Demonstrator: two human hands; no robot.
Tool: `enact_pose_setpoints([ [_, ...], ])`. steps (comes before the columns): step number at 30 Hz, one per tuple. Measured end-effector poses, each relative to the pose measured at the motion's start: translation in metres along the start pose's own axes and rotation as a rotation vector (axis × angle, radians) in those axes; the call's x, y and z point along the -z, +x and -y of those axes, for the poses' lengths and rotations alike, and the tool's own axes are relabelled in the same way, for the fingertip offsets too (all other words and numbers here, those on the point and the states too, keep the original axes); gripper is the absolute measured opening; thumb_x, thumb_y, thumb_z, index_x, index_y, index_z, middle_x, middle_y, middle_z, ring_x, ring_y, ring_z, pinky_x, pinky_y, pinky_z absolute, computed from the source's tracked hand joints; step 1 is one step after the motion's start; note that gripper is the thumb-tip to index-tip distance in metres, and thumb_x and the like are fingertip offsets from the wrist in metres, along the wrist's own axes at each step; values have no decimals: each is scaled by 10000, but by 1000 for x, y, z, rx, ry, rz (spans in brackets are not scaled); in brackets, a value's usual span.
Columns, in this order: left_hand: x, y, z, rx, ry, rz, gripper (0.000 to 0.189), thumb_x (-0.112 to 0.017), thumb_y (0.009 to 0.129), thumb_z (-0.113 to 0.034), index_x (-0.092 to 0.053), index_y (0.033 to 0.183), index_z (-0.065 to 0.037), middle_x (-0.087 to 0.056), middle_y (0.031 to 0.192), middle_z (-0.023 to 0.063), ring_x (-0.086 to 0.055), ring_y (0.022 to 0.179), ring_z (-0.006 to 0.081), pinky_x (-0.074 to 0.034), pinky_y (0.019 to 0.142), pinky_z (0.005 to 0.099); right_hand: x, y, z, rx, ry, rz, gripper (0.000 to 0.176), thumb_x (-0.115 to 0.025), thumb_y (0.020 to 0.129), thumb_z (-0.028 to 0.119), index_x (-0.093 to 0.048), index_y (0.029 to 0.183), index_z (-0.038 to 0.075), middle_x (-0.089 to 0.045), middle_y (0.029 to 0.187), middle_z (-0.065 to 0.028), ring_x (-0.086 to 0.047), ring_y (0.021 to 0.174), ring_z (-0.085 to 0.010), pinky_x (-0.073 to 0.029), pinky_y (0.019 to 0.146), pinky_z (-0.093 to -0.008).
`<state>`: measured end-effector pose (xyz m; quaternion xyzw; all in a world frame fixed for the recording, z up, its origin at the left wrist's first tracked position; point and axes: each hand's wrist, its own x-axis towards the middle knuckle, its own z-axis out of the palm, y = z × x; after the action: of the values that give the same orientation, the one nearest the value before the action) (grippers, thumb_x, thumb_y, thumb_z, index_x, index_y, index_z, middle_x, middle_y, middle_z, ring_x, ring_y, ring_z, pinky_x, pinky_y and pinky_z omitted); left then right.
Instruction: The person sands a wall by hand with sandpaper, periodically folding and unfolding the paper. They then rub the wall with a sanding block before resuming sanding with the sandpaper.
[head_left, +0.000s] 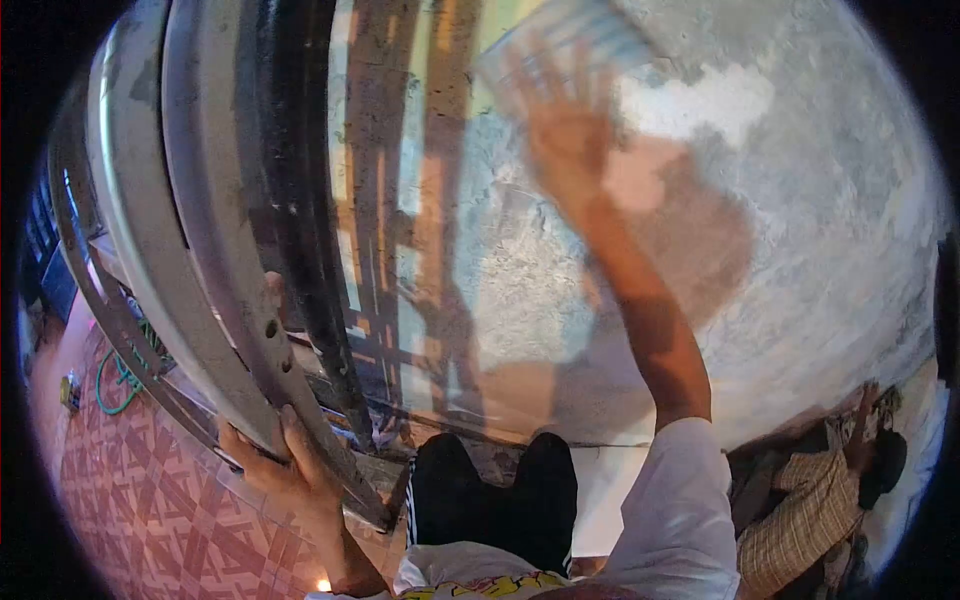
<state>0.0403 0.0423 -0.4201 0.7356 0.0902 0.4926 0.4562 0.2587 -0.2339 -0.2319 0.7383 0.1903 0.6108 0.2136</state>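
High on the grey plastered wall (530, 300), my right hand (570, 125) lies with fingers spread over a flat, bluish-grey rectangular sheet (605, 40). Both are smeared by motion, and the sheet's exact kind does not show. A white patch (700, 105) marks the plaster beside this hand. My left hand (285, 465) is low on the left, its fingers wrapped round the edge of a grey metal frame bar (215, 230) with small holes. The far side of that grip is hidden by the bar.
Dark metal uprights (300, 200) stand between the bar and the wall. Reddish patterned tiles (150, 500) cover the floor at left, with a green hose (118, 385) on them. At lower right is another person in a plaid shirt (800, 510).
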Motion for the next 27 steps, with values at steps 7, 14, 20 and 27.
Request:
enact_pose_setpoints([
  [7,-1,4,-11,-41,-34,7,430,-555,954,-93,-366,1316,42,-602,1070,198,-611,896,264,-486,775,336,1,-103,49,662,138,408,477,-503,910,275,-485,1348,88,-441,1440,-79,-345,1381,-253,-241,1169,-430],
  [14,4,6,-22,37,-103,74,406,-538,963,-76,-359,1305,51,-589,1050,218,-603,910,235,-495,792,342,65,-44,-106,2,-115,206,635,-559,908,198,-314,1493,214,-339,1519,-122,-330,1382,-337,-204,1170,-483],
  [20,-5,5,-13,-4,-164,13,398,-565,972,-169,-410,1289,17,-585,1085,144,-576,934,196,-478,827,319,7,-151,-10,-250,217,212,551,-571,903,217,-431,1428,123,-335,1521,-134,-304,1405,-299,-105,1184,-487],
  [27,-2,6,-8,-49,-147,28,391,-559,980,-149,-403,1299,16,-575,1153,160,-568,997,195,-460,881,313,32,-216,25,471,383,481,478,-504,923,258,-462,1382,134,-504,1352,-84,-463,1289,-255,-308,1143,-438],
])
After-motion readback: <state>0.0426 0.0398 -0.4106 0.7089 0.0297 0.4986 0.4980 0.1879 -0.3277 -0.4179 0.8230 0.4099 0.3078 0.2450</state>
